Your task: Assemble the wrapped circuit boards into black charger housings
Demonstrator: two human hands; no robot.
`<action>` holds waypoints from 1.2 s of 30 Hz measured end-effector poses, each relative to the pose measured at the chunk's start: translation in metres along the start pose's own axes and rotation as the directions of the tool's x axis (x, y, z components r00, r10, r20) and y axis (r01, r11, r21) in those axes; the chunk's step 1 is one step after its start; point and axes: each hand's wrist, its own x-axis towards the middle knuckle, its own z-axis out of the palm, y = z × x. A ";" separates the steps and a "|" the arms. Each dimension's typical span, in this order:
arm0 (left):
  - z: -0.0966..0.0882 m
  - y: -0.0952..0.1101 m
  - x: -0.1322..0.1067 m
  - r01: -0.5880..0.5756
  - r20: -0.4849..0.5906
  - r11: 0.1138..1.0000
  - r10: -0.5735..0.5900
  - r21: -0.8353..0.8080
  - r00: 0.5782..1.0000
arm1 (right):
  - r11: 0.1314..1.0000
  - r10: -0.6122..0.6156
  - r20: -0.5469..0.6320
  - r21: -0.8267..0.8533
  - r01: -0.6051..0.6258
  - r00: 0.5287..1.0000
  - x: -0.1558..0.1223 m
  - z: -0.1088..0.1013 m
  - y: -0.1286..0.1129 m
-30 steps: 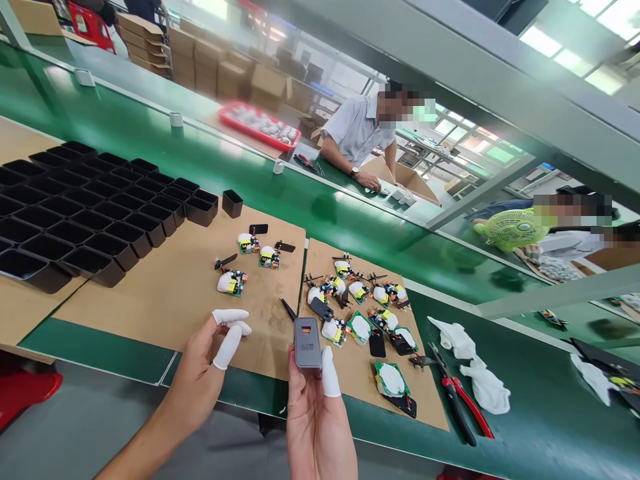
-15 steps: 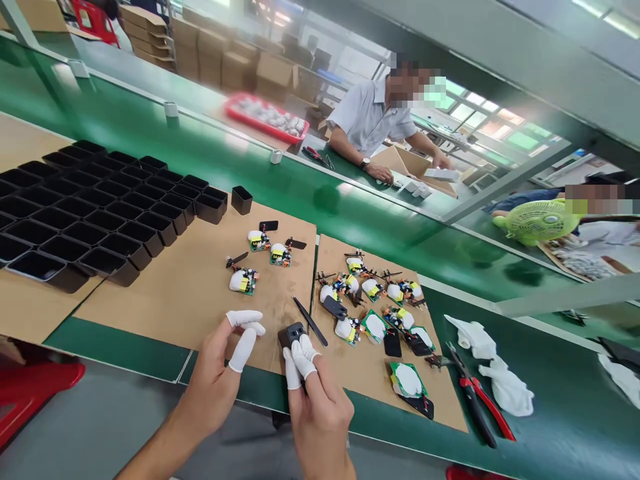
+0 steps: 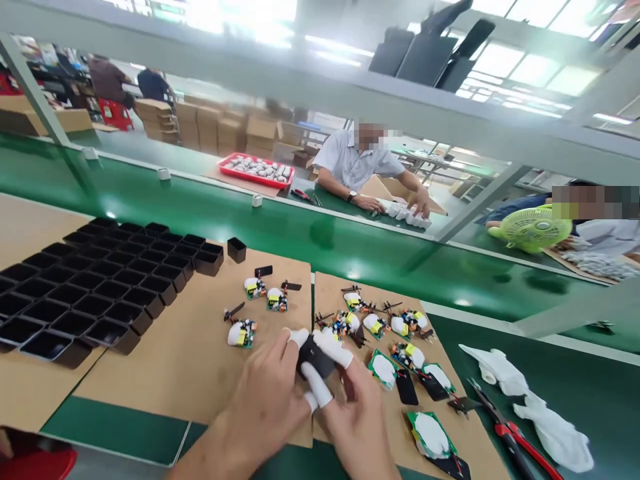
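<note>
A small black plastic case (image 3: 316,360) is gripped between my two hands above the cardboard mat. My left hand (image 3: 265,380) closes on its left side, with white finger cots on the fingertips. From the right, my right hand (image 3: 353,393) presses it with cotted thumb and fingers. Just left of my hands lies a circuit board (image 3: 243,333) with a white pad and yellow parts. To the right, another board (image 3: 383,369) shows its white pad, wired to a black plate (image 3: 407,387). The tweezers are hidden behind my hands.
Rows of open black cases (image 3: 95,287) fill the left. Red-handled pliers (image 3: 510,433) and white cloths (image 3: 550,420) lie at the right. Across the green bench a co-worker (image 3: 357,167) handles white pieces near a red tray (image 3: 256,171). A green fan (image 3: 535,227) stands right.
My left hand has come over to the case and now grips it with my right. The case is raised and turned. The camera view has tilted up. The co-worker's hand has moved to the white pieces.
</note>
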 end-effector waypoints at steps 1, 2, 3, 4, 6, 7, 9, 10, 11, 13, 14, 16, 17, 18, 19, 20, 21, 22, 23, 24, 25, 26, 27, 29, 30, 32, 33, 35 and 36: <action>-0.004 0.007 0.025 -0.011 -0.004 1.000 0.011 0.024 1.000 | 0.997 -0.071 -0.001 -0.024 0.071 0.997 0.025 -0.006 -0.001; -0.008 0.013 0.052 -0.015 -0.010 0.999 0.015 0.049 1.000 | 0.994 -0.098 0.023 -0.048 0.099 0.995 0.052 -0.012 0.000; -0.011 0.017 0.080 -0.011 -0.013 0.997 0.012 0.072 1.000 | 0.991 -0.121 0.011 -0.050 0.121 0.993 0.080 -0.017 0.002; -0.013 0.020 0.109 0.002 -0.022 0.996 0.000 0.094 1.000 | 0.990 -0.129 -0.002 -0.055 0.129 0.992 0.108 -0.023 0.007; -0.015 0.018 0.165 0.039 -0.033 0.991 -0.035 0.129 0.999 | 0.990 -0.113 -0.054 -0.091 0.108 0.992 0.157 -0.033 0.020; -0.014 0.014 0.190 0.072 -0.039 0.987 -0.067 0.144 0.997 | 0.989 -0.101 -0.090 -0.116 0.090 0.991 0.174 -0.037 0.028; -0.012 -0.001 0.234 0.152 -0.051 0.974 -0.146 0.166 0.988 | 0.983 -0.072 -0.112 -0.175 0.052 0.991 0.192 -0.043 0.042; -0.011 -0.010 0.252 0.183 -0.058 0.968 -0.176 0.173 0.983 | 0.978 -0.057 -0.075 -0.204 0.041 0.996 0.193 -0.045 0.046; -0.010 -0.020 0.267 0.225 -0.070 0.957 -0.216 0.184 0.974 | 0.971 -0.041 -0.004 -0.234 0.039 0.999 0.189 -0.044 0.049; -0.009 -0.039 0.287 0.290 -0.087 0.935 -0.278 0.202 0.957 | 0.954 -0.006 0.203 -0.294 0.066 0.979 0.176 -0.037 0.049; -0.008 -0.047 0.294 0.317 -0.094 0.924 -0.304 0.212 0.948 | 0.939 0.016 0.291 -0.332 0.085 0.957 0.168 -0.031 0.046; -0.010 -0.059 0.299 0.356 -0.105 0.905 -0.341 0.232 0.934 | 0.896 0.093 0.413 -0.431 0.104 0.906 0.155 -0.014 0.039; -0.012 -0.063 0.298 0.367 -0.112 0.898 -0.350 0.243 0.930 | 0.867 0.147 0.441 -0.488 0.099 0.885 0.152 -0.004 0.034; -0.016 -0.065 0.295 0.372 -0.121 0.893 -0.352 0.254 0.928 | 0.834 0.204 0.452 -0.545 0.087 0.868 0.150 0.007 0.030; -0.021 -0.066 0.290 0.368 -0.135 0.891 -0.344 0.265 0.929 | 0.800 0.258 0.451 -0.595 0.072 0.855 0.149 0.018 0.025; -0.028 -0.067 0.284 0.359 -0.154 0.891 -0.328 0.276 0.932 | 0.769 0.302 0.443 -0.636 0.059 0.844 0.150 0.029 0.021; -0.036 -0.067 0.276 0.347 -0.180 0.892 -0.306 0.290 0.935 | 0.742 0.335 0.435 -0.668 0.051 0.836 0.151 0.039 0.017; -0.045 -0.067 0.266 0.337 -0.212 0.890 -0.281 0.309 0.936 | 0.721 0.356 0.429 -0.691 0.048 0.830 0.152 0.048 0.013; -0.056 -0.067 0.256 0.331 -0.247 0.883 -0.257 0.333 0.934 | 0.705 0.371 0.424 -0.707 0.047 0.826 0.153 0.056 0.011; -0.066 -0.068 0.245 0.334 -0.283 0.869 -0.238 0.364 0.929 | 0.694 0.382 0.418 -0.719 0.044 0.824 0.154 0.062 0.009; -0.077 -0.070 0.235 0.345 -0.315 0.849 -0.227 0.400 0.922 | 0.688 0.391 0.412 -0.725 0.036 0.823 0.155 0.066 0.007; -0.087 -0.073 0.226 0.361 -0.337 0.825 -0.223 0.435 0.915 | 0.687 0.399 0.403 -0.727 0.023 0.824 0.156 0.069 0.007; -0.095 -0.078 0.219 0.373 -0.346 0.802 -0.223 0.467 0.911 | 0.692 0.406 0.395 -0.722 0.005 0.824 0.157 0.071 0.007; -0.108 -0.088 0.209 0.379 -0.322 0.771 -0.237 0.512 0.916 | 0.718 0.419 0.378 -0.694 -0.046 0.825 0.158 0.072 0.008; -0.112 -0.093 0.207 0.371 -0.295 0.767 -0.245 0.524 0.923 | 0.738 0.424 0.369 -0.670 -0.080 0.827 0.159 0.070 0.009; -0.115 -0.101 0.205 0.339 -0.233 0.780 -0.251 0.526 0.940 | 0.792 0.423 0.348 -0.590 -0.155 0.837 0.157 0.064 0.010; -0.116 -0.102 0.205 0.319 -0.205 0.796 -0.247 0.515 0.947 | 0.826 0.417 0.341 -0.530 -0.194 0.843 0.154 0.059 0.011; -0.115 -0.100 0.203 0.274 -0.169 0.837 -0.219 0.474 0.961 | 0.892 0.397 0.336 -0.360 -0.273 0.854 0.144 0.044 0.010; -0.113 -0.096 0.200 0.247 -0.160 0.862 -0.195 0.443 0.968 | 0.916 0.386 0.337 -0.253 -0.313 0.859 0.136 0.036 0.009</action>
